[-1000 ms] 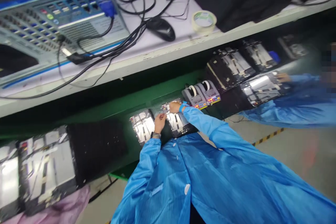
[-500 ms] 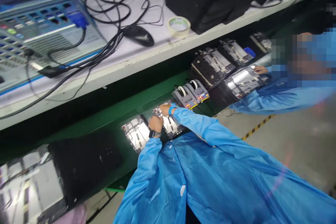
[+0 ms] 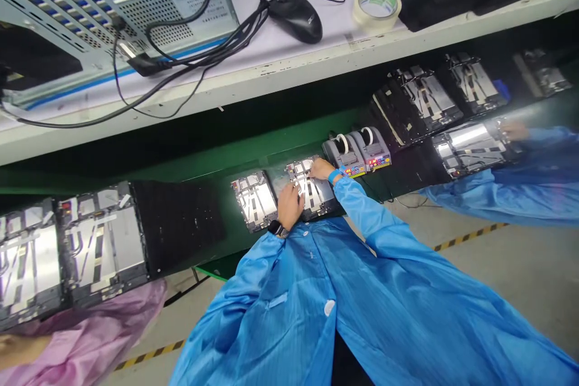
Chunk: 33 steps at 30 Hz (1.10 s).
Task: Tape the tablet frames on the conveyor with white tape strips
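Note:
In front of me an opened tablet-like device (image 3: 312, 192), with silver battery panels and dark ribbon strips, lies on the dark mat. My left hand (image 3: 290, 207) rests at its left edge, fingers stretched forward and thumb apart, and seems to hold nothing. My right hand (image 3: 322, 169) is at the device's upper part, its fingertips drawn together on the parts there. Whatever is between those fingertips is too small to make out. Just left of my left hand lies a second opened device (image 3: 256, 200).
Two grey tape dispensers (image 3: 357, 152) stand right of my right hand. More opened devices (image 3: 106, 241) lie at the left, beside a pink sleeve (image 3: 99, 338). At the right, another person's hand (image 3: 514, 129) touches a device. Above runs a shelf (image 3: 298, 66) with a mouse (image 3: 296, 17) and tape roll (image 3: 377, 7).
The view has swung left, bringing the pink sleeve and another device into sight. My left hand has gone from a curled shape to stretched fingers at the device's edge. My right hand stays at its top.

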{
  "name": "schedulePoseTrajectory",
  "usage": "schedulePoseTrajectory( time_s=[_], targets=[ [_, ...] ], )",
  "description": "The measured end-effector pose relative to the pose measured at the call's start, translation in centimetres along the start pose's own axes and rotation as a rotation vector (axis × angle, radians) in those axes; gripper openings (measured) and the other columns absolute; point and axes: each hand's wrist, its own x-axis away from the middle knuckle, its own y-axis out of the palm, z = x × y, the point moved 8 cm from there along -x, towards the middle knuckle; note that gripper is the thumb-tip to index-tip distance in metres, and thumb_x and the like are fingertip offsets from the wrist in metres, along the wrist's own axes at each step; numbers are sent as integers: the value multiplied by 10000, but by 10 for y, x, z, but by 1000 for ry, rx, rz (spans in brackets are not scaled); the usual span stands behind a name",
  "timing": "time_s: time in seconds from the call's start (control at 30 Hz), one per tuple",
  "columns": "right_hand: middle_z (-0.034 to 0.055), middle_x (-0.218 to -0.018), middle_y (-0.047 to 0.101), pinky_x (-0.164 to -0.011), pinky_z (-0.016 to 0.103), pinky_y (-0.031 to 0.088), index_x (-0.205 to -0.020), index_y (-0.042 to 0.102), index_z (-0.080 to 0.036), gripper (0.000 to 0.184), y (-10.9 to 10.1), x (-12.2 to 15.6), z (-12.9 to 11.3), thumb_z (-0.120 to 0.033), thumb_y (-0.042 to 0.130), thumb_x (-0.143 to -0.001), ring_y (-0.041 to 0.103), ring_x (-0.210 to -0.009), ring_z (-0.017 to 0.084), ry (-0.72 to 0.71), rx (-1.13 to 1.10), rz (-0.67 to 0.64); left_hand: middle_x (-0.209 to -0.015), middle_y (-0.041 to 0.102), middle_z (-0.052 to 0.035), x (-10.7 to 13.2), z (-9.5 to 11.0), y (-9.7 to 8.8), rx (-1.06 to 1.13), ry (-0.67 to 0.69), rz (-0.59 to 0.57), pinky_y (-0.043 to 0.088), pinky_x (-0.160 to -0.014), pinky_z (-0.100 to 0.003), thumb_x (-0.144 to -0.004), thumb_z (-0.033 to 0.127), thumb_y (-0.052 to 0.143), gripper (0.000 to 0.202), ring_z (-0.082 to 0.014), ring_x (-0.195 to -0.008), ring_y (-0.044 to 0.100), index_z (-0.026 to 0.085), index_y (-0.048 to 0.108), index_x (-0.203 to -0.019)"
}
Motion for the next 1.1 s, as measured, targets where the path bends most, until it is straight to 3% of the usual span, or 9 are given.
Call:
schedulePoseTrajectory(
  time_s=[0.1, 0.23, 0.47, 0.73, 0.9, 1.1],
  targets=[
    [118, -938, 791, -699, 181, 481, -986, 822, -103, 233, 9, -6, 9, -288, 767, -855, 722, -856, 175, 12, -22, 20, -1621, 425, -169, 13, 30, 22, -79, 211, -176, 298, -1242, -500, -1003, 300, 483, 559, -324, -1519, 362, 149, 445, -1540],
    [108, -903, 794, -671, 191, 470, -959, 832, -129, 227, 16, -12, 22, -317, 753, -859, 728, -821, 173, 50, -101, 75, -1661, 363, -190, 9, 34, 41, -197, 213, -257, 246, -1259, -550, -1010, 341, 479, 615, -348, -1555, 306, 125, 395, -1580],
    [105, -873, 794, -646, 195, 451, -934, 831, -129, 223, 20, -12, 30, -319, 741, -861, 722, -784, 165, 43, -159, 120, -1603, 424, -247, 2, 43, 49, -258, 187, -208, 181, -1274, -571, -1010, 439, 485, 690, -376, -1563, 282, 89, 377, -1595],
    [108, -929, 802, -676, 202, 461, -959, 830, -158, 209, 21, -11, 31, -318, 736, -862, 741, -868, 188, 75, -140, 143, -1584, 450, -224, -4, 45, 55, -226, 148, -209, 187, -1276, -568, -1002, 397, 496, 629, -393, -1558, 278, 102, 452, -1555],
    [115, -972, 803, -721, 222, 480, -952, 827, -180, 200, 20, -9, 28, -332, 729, -870, 748, -927, 214, 66, -95, 161, -1584, 442, -240, -3, 44, 57, -235, 164, -214, 186, -1276, -567, -999, 383, 498, 636, -396, -1556, 279, 82, 444, -1556],
    [140, -1071, 794, -835, 254, 511, -1010, 821, -196, 224, 20, -5, 22, -334, 681, -903, 736, -1063, 254, 86, 3, 148, -1586, 453, -212, -2, 43, 57, -293, 162, -218, 199, -1269, -584, -1002, 392, 501, 644, -384, -1558, 283, 136, 411, -1586]
  ],
)
